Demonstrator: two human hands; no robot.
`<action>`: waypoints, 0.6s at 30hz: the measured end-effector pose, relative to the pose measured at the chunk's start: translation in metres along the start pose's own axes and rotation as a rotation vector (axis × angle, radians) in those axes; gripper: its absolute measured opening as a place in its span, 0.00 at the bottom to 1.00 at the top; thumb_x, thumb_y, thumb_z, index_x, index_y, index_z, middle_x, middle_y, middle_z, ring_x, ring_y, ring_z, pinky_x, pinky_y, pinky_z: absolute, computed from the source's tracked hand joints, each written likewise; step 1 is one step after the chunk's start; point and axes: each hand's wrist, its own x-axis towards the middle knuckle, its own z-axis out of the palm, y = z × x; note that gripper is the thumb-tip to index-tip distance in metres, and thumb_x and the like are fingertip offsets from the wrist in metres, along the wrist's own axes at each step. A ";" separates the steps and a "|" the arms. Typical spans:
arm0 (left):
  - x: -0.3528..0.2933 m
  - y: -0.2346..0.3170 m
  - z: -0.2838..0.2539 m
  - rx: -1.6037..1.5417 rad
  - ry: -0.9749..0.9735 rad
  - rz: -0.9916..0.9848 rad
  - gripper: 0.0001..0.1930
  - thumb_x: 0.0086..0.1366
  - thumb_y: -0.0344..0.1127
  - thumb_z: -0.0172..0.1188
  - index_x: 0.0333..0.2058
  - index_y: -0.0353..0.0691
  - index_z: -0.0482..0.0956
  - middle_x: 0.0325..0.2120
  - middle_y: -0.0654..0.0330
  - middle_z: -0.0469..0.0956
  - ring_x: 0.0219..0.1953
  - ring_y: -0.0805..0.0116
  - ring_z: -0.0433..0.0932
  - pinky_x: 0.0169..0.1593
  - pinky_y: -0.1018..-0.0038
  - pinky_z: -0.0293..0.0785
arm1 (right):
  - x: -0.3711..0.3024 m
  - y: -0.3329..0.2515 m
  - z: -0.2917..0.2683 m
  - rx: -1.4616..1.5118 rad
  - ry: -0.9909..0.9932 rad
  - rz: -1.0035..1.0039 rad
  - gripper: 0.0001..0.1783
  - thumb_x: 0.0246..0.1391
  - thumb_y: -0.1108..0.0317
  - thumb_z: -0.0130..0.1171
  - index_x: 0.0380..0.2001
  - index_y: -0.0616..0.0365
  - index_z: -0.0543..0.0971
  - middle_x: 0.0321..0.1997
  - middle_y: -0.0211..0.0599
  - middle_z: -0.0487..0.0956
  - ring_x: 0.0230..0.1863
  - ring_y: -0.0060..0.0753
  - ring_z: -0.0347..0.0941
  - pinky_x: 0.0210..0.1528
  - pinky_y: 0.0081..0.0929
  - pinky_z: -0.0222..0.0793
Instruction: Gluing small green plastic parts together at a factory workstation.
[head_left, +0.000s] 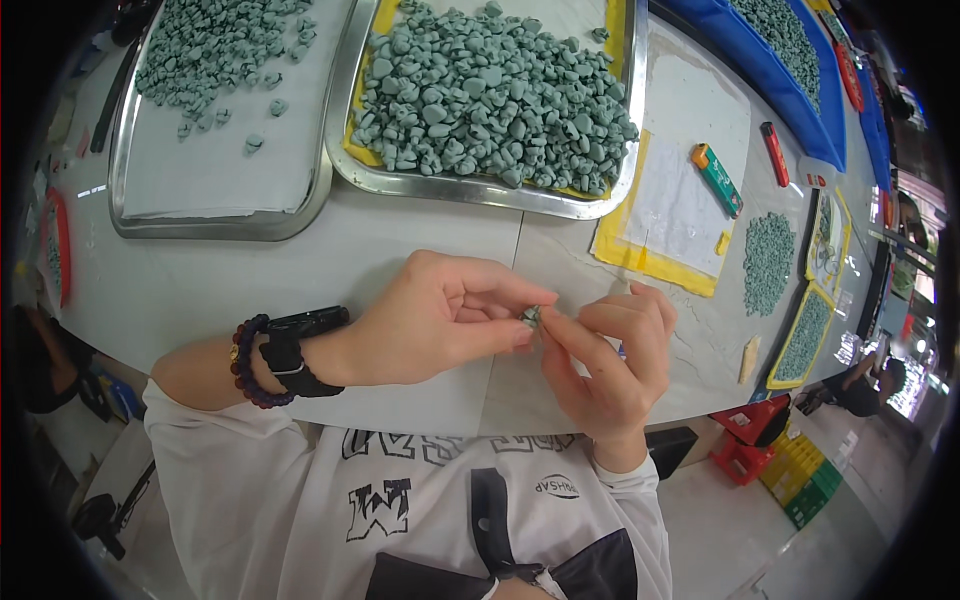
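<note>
Over the near part of the table, my left hand (440, 315) pinches a small grey-green moulded piece (530, 316) between thumb and fingertips. From the other side my right hand (615, 360) reaches in, its curled fingertips pressed against the same piece. A bit of blue shows among the right hand's fingers; I cannot tell what it belongs to. Just beyond my hands, a metal tray (480, 188) with a yellow lining bears a heap of similar grey-green pieces (490, 100). Another metal tray (215, 228) at the left has more of them, scattered on white paper.
Right of the trays lies a yellow-edged sheet (655, 265) with a green-and-orange box (718, 182) on it. Nearby are a red tool (775, 155), a blue bin (832, 135) and a spread of small green pieces (768, 263). A red stool (745, 440) stands on the floor.
</note>
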 end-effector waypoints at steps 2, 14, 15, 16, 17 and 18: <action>0.000 -0.001 0.000 0.021 0.010 0.029 0.16 0.58 0.18 0.54 0.47 0.29 0.72 0.39 0.55 0.76 0.39 0.72 0.77 0.46 0.78 0.76 | -0.001 -0.001 0.001 -0.026 -0.010 -0.010 0.19 0.23 0.80 0.65 0.27 0.54 0.81 0.25 0.26 0.70 0.28 0.28 0.69 0.44 0.37 0.62; -0.003 -0.009 0.000 0.083 0.062 0.209 0.14 0.61 0.19 0.50 0.46 0.29 0.73 0.42 0.53 0.74 0.43 0.70 0.75 0.46 0.76 0.75 | -0.011 -0.003 0.012 -0.023 0.030 -0.054 0.23 0.27 0.76 0.61 0.36 0.56 0.81 0.29 0.26 0.70 0.27 0.28 0.67 0.48 0.35 0.60; -0.003 -0.008 0.000 0.088 0.058 0.206 0.14 0.61 0.19 0.50 0.46 0.29 0.73 0.42 0.53 0.74 0.43 0.70 0.75 0.46 0.76 0.75 | -0.011 -0.002 0.012 -0.023 0.035 -0.050 0.23 0.27 0.76 0.61 0.36 0.56 0.81 0.29 0.26 0.70 0.27 0.28 0.67 0.48 0.35 0.60; -0.003 -0.007 -0.001 0.072 0.058 0.184 0.14 0.61 0.19 0.50 0.46 0.29 0.73 0.42 0.53 0.75 0.44 0.70 0.75 0.46 0.76 0.75 | -0.011 -0.002 0.012 -0.011 0.036 -0.049 0.23 0.27 0.76 0.62 0.36 0.56 0.81 0.29 0.26 0.70 0.27 0.28 0.67 0.48 0.35 0.60; -0.003 -0.006 -0.001 0.056 0.057 0.162 0.14 0.61 0.19 0.49 0.46 0.30 0.73 0.42 0.53 0.75 0.44 0.70 0.75 0.46 0.75 0.75 | -0.011 -0.002 0.012 0.000 0.037 -0.048 0.22 0.28 0.77 0.62 0.35 0.55 0.81 0.28 0.26 0.70 0.27 0.28 0.67 0.47 0.35 0.61; -0.003 -0.005 -0.001 0.041 0.056 0.140 0.14 0.61 0.19 0.49 0.46 0.30 0.73 0.42 0.53 0.75 0.44 0.70 0.75 0.46 0.75 0.75 | -0.011 -0.002 0.011 0.011 0.038 -0.046 0.22 0.28 0.77 0.62 0.35 0.55 0.80 0.28 0.26 0.70 0.26 0.28 0.67 0.46 0.35 0.61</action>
